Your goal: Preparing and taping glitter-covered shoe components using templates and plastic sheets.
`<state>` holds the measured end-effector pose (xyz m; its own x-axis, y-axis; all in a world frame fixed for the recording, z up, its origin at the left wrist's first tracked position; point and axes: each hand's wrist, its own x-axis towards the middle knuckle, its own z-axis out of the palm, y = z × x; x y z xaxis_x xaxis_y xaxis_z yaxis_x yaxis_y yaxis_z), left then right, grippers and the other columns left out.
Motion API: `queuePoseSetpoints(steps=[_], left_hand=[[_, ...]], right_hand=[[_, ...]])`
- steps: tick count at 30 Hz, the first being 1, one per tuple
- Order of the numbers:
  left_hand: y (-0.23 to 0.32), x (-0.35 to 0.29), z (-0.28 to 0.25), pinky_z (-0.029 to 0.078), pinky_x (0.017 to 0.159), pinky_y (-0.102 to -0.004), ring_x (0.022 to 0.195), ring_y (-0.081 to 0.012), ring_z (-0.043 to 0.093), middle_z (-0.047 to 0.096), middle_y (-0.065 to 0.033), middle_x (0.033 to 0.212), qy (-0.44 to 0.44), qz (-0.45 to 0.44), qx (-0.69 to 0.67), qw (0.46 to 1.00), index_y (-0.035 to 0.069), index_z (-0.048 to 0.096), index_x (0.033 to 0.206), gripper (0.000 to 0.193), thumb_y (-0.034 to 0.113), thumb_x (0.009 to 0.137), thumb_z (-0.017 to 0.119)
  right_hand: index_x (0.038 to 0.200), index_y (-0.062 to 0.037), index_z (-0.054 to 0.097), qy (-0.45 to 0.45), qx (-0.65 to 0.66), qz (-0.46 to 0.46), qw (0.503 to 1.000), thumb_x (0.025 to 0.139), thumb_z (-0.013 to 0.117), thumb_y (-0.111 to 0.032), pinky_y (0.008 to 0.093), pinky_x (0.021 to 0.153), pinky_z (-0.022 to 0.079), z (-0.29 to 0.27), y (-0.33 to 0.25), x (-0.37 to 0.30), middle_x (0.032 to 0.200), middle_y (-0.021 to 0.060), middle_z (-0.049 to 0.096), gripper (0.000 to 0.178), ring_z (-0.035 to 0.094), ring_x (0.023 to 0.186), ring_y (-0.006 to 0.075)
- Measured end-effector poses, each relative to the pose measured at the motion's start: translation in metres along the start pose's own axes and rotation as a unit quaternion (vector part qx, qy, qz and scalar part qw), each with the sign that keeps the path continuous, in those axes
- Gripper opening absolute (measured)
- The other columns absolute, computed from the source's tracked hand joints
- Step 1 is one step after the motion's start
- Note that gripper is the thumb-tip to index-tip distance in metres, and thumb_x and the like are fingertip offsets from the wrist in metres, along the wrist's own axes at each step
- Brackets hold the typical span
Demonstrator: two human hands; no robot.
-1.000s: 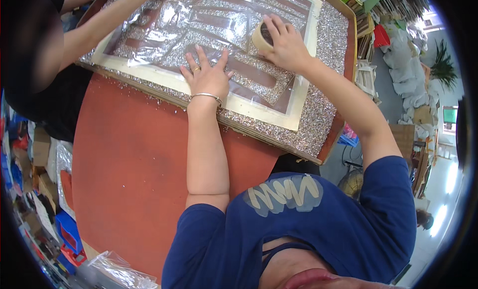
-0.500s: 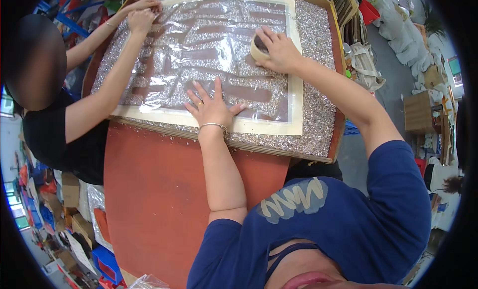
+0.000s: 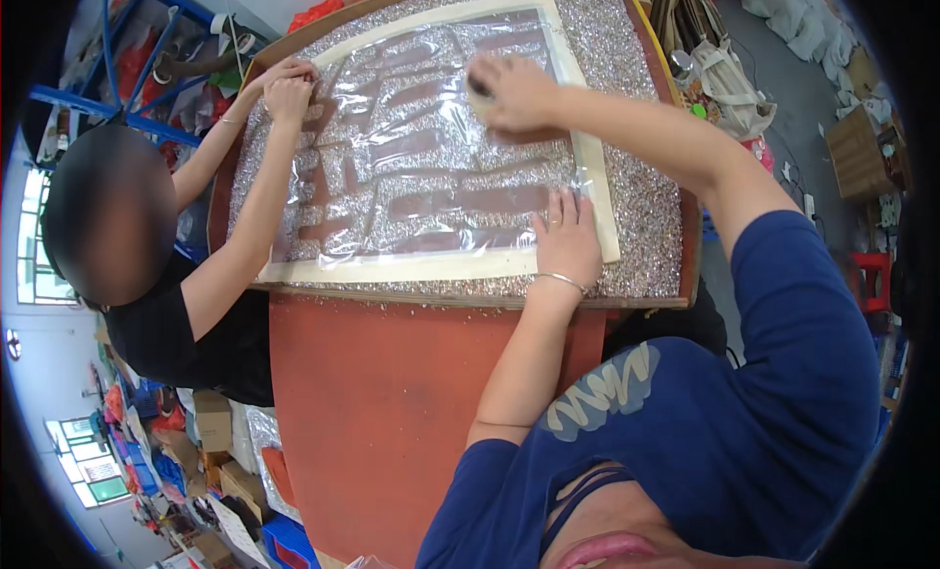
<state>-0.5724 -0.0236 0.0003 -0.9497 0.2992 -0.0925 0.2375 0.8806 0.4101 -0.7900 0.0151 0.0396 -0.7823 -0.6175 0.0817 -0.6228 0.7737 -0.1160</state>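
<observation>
A clear plastic sheet with a cream border lies over glittering silver chips, with brown bar-shaped patches showing through. My left hand rests flat on the sheet's near right corner, fingers stretched out. Farther up, my right hand is closed around a cream roll of tape, pressed against the sheet near its right side. Motion blurs that hand, and it hides most of the roll. At the sheet's left edge are the two closed hands of another person.
A shallow brown tray holds the chips, its near edge over a red-brown tabletop. The other person stands at the left. Beyond the right side are a white cloth bag, a cardboard box and a red stool.
My left hand has slid right along the sheet's near edge to the corner. My right hand, with the tape roll, has moved slightly across the sheet. The view has shifted too.
</observation>
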Motion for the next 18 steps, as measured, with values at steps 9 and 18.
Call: queuePoseSetpoints(steps=[9,18], left_hand=[[-0.001,-0.004,-0.020,0.024,0.107,-0.0567,0.138,-0.0385,0.024,0.031,-0.0234,0.146,-0.042,0.033,-0.031,0.998,-0.001,0.035,0.138,0.058,0.008,0.082,0.047],[-0.012,0.000,-0.017,0.024,0.106,-0.0608,0.137,-0.0430,0.023,0.026,-0.0260,0.147,-0.043,0.043,-0.065,0.996,-0.002,0.034,0.138,0.059,0.005,0.081,0.048]], right_hand=[[0.129,-0.0082,0.047,0.137,-0.120,-0.169,0.969,0.084,0.056,-0.044,0.0573,0.095,0.036,0.003,-0.033,-0.002,0.134,0.0210,0.043,0.058,0.052,0.107,0.0380],[0.138,-0.0064,0.036,-0.004,-0.066,-0.370,0.927,0.082,0.061,-0.037,0.0582,0.102,0.027,-0.023,0.016,-0.084,0.141,0.0182,0.037,0.068,0.047,0.115,0.0347]])
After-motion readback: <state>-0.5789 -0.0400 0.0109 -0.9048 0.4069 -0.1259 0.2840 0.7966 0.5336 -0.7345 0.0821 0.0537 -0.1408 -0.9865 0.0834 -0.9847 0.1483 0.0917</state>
